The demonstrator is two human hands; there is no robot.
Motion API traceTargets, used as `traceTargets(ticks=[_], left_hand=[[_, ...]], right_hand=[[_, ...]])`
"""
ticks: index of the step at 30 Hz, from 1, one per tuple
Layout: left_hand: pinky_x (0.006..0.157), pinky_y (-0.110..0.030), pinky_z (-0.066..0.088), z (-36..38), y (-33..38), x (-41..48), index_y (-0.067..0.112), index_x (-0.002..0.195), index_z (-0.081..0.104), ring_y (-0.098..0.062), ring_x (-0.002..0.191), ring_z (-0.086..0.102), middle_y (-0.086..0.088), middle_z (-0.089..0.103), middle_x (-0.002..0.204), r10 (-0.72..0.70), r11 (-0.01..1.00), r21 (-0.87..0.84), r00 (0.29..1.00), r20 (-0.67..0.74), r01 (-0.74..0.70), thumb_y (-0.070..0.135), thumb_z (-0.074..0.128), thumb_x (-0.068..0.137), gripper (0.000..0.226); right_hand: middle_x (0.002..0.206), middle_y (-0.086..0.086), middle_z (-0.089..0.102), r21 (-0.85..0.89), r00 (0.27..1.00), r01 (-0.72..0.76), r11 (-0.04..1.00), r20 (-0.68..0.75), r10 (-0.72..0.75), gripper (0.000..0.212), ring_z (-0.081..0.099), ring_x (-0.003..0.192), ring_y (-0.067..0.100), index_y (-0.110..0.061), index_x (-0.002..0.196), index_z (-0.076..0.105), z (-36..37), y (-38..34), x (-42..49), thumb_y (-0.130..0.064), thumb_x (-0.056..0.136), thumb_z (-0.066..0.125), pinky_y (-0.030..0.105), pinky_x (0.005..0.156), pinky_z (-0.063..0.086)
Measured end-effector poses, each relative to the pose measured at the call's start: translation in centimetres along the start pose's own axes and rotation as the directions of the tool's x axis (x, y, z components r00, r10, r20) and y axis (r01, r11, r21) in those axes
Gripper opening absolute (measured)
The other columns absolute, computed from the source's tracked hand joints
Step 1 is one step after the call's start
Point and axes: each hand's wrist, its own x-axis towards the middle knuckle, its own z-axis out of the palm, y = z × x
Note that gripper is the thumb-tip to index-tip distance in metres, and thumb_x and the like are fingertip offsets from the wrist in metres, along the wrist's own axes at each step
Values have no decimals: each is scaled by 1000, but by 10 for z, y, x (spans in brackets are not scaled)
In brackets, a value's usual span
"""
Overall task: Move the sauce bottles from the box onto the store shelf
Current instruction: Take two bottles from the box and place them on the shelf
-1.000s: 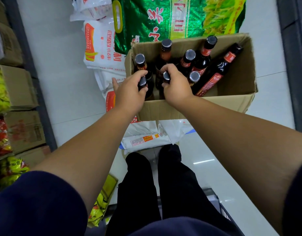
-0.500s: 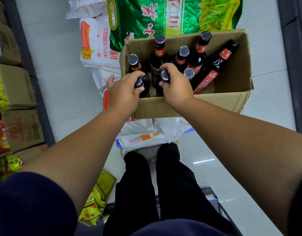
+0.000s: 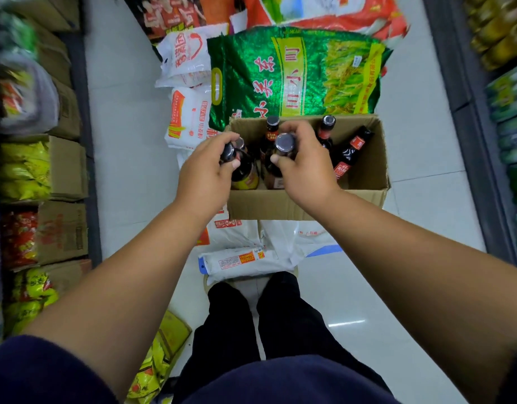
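The left grip clasps the left sauce bottle by its neck, the right grip clasps the right sauce bottle (silver cap up), both within the box's left half; three other bottles sit inside.

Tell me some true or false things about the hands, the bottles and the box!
1. The right hand grips a bottle near its cap. True.
2. The left hand is empty. False: it grips another bottle.
3. A green bag lies just beyond the box. True.
4. The box is empty. False: other bottles are inside it.
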Motion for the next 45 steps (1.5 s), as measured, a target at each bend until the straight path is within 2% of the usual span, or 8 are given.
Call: traceTargets(ticks=[8,15,21,26,32,37,41,45], left_hand=[[95,-35,47,-91,32,-55,25,126,60,-21,108,57,-1,63,118,-48,998,-52,975,-215,38,12,64,87,41],[95,-38,51,-185,16,-140,31,124,60,-18,105,62,0,64,117,-221,973,-157,875,-432,168,13,69,85,44],[97,-42,51,-261,-12,-241,49,118,55,-19,110,63,2,66,118,-398,917,-283,683,-612,281,24,69,81,46],[86,-22,42,-315,-39,-330,35,122,60,-10,104,58,8,61,114,-472,875,-312,514,-716,370,13,72,86,44],[89,-36,51,-381,-85,-429,54,105,55,-17,103,61,8,64,115,-522,823,-349,354,-776,448,23,72,87,40],[79,-24,48,-435,-122,-496,49,108,57,-12,97,62,8,65,112,-511,815,-353,282,-812,460,18,71,89,39],[95,-38,52,-463,-144,-536,45,115,61,-14,108,60,9,62,122,-509,808,-365,237,-827,463,21,70,89,37],[94,-40,53,-485,-161,-565,44,115,61,-17,108,61,8,63,120,-495,809,-357,214,-842,467,20,70,90,36]], right_hand=[[103,-12,64,45,935,328,943,126,-332,42,57,92,3,-19,121,63,-20,-109,-37,-6,83,75,15,84,44],[121,-2,67,75,785,523,849,346,-514,49,61,114,16,-23,131,61,32,-198,-70,-10,85,75,31,101,47],[114,-11,63,195,560,647,737,534,-634,48,61,112,16,-26,129,61,115,-273,-129,-11,86,75,33,100,49],[119,-10,62,311,378,674,670,634,-675,48,57,112,7,-26,129,63,185,-329,-192,-8,86,75,17,95,43],[118,-6,66,397,224,656,642,710,-668,47,63,110,14,-28,125,64,273,-384,-273,-9,84,77,32,102,50],[116,-5,67,437,137,625,646,754,-642,45,65,105,16,-43,116,60,343,-424,-334,-14,86,77,34,93,55],[116,-5,65,464,104,581,669,773,-626,43,63,103,14,-34,122,63,382,-449,-368,-13,88,76,27,91,53],[123,-7,63,491,57,569,660,777,-627,45,61,112,14,-33,125,62,415,-464,-399,-11,88,75,32,100,52]])
